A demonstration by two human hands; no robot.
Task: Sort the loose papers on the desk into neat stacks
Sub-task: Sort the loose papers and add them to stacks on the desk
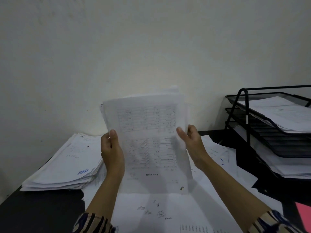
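Presently, partway through the sort, judging by how things lie.

Item: thick pile of white printed sheets (67, 162), far left of the dark tabletop (42, 211). Roughly squared, edges a little fanned, one blue stamp on the top sheet. Counts as a stack largely made.

Item: loose white sheets (159, 211) spread flat over the middle and right of the tabletop, overlapping at odd angles, some with handwritten marks. Not yet sorted; this looks like the bulk of what is left.

Item: sheaf of white printed forms with ruled tables (148, 140), held upright above the loose sheets, its bottom edge at or just above them. Top edges uneven, several sheets showing behind the front one. Appears to be mid-alignment or under review before placing.

Item: left hand (111, 148). Curled round the sheaf's left edge, thumb on the front face, fingers hidden behind.

Item: right hand (191, 142). Grips the right edge likewise, thumb in front, fingers wrapped behind.

Item: black wire-mesh stacked letter tray (239, 105), far right, its tiers carrying more white papers; whether these belong to the sort cannot be told.
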